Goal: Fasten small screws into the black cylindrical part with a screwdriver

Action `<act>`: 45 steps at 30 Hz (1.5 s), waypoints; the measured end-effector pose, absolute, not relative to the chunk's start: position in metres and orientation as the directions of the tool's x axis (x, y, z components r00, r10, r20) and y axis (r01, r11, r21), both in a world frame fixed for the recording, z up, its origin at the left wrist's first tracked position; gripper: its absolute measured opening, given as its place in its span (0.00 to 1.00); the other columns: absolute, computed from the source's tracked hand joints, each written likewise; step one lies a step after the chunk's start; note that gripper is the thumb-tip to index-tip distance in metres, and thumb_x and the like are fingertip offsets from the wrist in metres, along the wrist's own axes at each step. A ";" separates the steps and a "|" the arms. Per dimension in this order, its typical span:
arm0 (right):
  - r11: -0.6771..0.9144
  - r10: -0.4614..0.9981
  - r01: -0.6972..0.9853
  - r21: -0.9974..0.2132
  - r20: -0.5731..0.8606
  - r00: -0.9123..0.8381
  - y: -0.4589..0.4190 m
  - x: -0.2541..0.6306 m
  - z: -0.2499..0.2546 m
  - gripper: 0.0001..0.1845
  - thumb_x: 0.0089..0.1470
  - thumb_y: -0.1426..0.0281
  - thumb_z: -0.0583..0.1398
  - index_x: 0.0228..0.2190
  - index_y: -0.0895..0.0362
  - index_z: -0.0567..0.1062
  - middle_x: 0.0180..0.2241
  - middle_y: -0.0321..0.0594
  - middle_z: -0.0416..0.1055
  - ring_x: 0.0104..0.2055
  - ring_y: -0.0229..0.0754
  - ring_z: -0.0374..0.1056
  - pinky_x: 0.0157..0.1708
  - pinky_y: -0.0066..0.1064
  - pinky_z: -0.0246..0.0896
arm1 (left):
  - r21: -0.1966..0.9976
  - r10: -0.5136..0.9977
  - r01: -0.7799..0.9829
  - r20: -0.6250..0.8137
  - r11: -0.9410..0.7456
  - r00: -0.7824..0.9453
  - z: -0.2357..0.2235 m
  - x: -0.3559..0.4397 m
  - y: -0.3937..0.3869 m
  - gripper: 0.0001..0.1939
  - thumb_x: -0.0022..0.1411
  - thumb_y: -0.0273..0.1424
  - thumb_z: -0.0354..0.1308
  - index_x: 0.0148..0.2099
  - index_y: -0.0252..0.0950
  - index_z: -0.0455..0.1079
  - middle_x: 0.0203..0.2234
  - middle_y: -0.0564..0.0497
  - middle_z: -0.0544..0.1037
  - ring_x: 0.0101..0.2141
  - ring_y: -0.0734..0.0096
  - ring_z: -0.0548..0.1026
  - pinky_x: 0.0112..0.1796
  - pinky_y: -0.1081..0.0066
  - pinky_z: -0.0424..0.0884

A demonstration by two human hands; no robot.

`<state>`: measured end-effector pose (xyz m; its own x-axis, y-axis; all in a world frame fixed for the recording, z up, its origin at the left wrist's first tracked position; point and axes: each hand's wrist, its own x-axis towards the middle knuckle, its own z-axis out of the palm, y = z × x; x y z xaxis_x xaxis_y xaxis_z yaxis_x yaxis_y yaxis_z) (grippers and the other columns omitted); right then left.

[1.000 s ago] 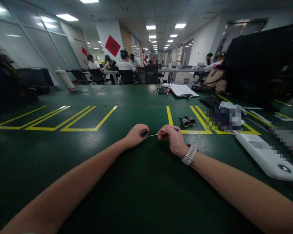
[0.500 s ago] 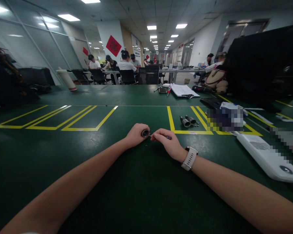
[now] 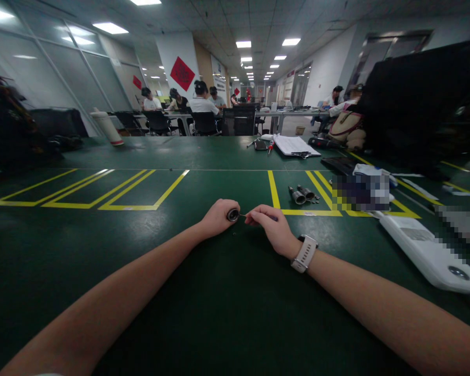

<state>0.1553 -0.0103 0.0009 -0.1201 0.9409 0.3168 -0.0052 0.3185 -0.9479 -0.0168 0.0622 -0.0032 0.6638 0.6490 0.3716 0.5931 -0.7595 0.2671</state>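
Surface: dark green table (image 3: 203,156), glossy, a thin seam running across it; boxes of yellow tape (image 3: 129,208) on both its left and right halves. Pale bottle (image 3: 108,128) near the left end of the far edge. Clipboard with papers (image 3: 293,144) right of centre by the far edge, red-handled tool (image 3: 270,148) just beside. White device (image 3: 431,250) toward the right edge; items next to it pixelated, unreadable. In a taped box, right half: two metal cylinders (image 3: 299,197), small metal pieces (image 3: 317,199) near them.

Room: long office, ceiling lights (image 3: 243,45) in rows, red diamond (image 3: 182,73) on a pillar, people (image 3: 203,103) seated at tables beyond the far edge.

Hands: mid-table. Left hand (image 3: 219,216) closed around a dark metal cylinder (image 3: 232,214), its round opening toward the camera. Right hand (image 3: 272,227), watch (image 3: 304,254) at the wrist, pinches a slim tool (image 3: 274,218); thin shaft points at the cylinder, contact unclear. Tiny ring (image 3: 234,234) on the surface just below the cylinder.

Against one second ago: right hand nearer the left, less shaft exposed. Against half a second ago: slightly farther back, more shaft showing. Left hand's grip and the tiny ring unchanged.
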 end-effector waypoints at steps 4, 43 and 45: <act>0.092 0.984 -0.293 -0.952 0.132 -0.119 -0.003 0.158 -0.001 0.08 0.46 0.68 0.58 0.23 0.58 0.75 0.23 0.38 0.72 0.27 0.38 0.65 0.28 0.31 0.58 | 0.313 0.662 0.584 0.383 -0.749 0.644 -0.002 -0.016 0.061 0.02 0.51 0.27 0.53 0.27 0.34 0.63 0.21 0.55 0.68 0.25 0.74 0.66 0.31 0.72 0.61; 0.274 0.942 -0.087 -0.958 0.285 -0.177 -0.013 0.154 0.002 0.08 0.51 0.68 0.56 0.27 0.57 0.74 0.27 0.37 0.70 0.29 0.38 0.64 0.29 0.31 0.58 | 0.355 0.689 0.598 0.473 -0.719 0.549 -0.004 -0.019 0.063 0.02 0.50 0.23 0.53 0.27 0.33 0.63 0.22 0.55 0.67 0.26 0.74 0.66 0.29 0.73 0.60; 0.186 0.960 -0.213 -0.959 0.223 -0.168 -0.011 0.155 0.001 0.08 0.50 0.68 0.57 0.26 0.57 0.75 0.26 0.37 0.71 0.27 0.37 0.64 0.28 0.30 0.57 | 0.404 0.685 0.555 0.480 -0.727 0.548 -0.004 -0.019 0.062 0.02 0.50 0.24 0.53 0.26 0.33 0.63 0.21 0.56 0.66 0.25 0.75 0.65 0.28 0.74 0.60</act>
